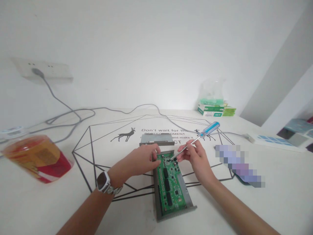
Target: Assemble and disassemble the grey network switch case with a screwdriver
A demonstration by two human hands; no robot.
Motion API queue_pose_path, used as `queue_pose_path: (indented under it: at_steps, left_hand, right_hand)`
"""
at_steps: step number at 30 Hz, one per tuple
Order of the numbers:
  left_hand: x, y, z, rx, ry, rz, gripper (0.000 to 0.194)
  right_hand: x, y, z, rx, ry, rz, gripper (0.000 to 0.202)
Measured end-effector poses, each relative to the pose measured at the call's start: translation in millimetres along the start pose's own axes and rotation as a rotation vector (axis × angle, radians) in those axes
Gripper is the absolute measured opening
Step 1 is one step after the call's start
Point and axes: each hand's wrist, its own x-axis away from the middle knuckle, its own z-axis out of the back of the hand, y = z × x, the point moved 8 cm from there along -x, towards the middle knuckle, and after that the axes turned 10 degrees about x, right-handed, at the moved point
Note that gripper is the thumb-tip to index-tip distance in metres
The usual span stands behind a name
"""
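Observation:
In front of me a green circuit board [174, 187] lies in a shallow grey metal case [158, 205], long side pointing away from me. My left hand [143, 159], with a watch [104, 181] on its wrist, is closed on the case's far left edge, thumb over the board. My right hand [195, 160] pinches the metal shaft of a screwdriver [209, 129] with a clear blue handle. The screwdriver slants up to the right. Its tip is at small parts near the board's far end; exact contact cannot be made out. Just beyond lies a flat grey metal cover [156, 139].
A red and yellow cup [46, 160] stands at the left. At the right lie a blurred phone-like object [238, 166] and a white power strip [276, 142]. Its grey cable [137, 107] runs along the back to a wall socket [52, 69]. Green and white boxes [210, 110] sit at the back.

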Motion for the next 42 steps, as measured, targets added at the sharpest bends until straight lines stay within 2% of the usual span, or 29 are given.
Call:
queue_pose_path:
  at_steps: [5, 10, 14, 22, 27, 42]
  left_hand:
    - [0, 6, -3.5, 0.094, -0.054, -0.036, 0.01]
    - [-3, 13, 0.5, 0.104, -0.002, -0.061, 0.007]
    - [-3, 19, 5.1, 0.076, 0.045, -0.071, 0.009]
    - [-4, 25, 4.3, 0.048, 0.032, -0.081, 0.013]
    - [-5, 28, 4.2, 0.008, 0.064, -0.119, 0.013]
    - [-8, 28, -6.9, 0.003, 0.166, -0.24, 0.013]
  right_hand:
    - [5, 28, 5, -0.18, 0.123, -0.197, 0.049]
    - [7, 39, 1, -0.264, 0.165, -0.307, 0.044]
    - [9, 36, -1, -0.29, 0.167, -0.313, 0.04]
    - [10, 34, -3, -0.302, 0.185, -0.316, 0.039]
    - [10, 34, -2, -0.317, 0.188, -0.314, 0.04]
    - [9, 39, -3, -0.39, 0.182, -0.337, 0.043]
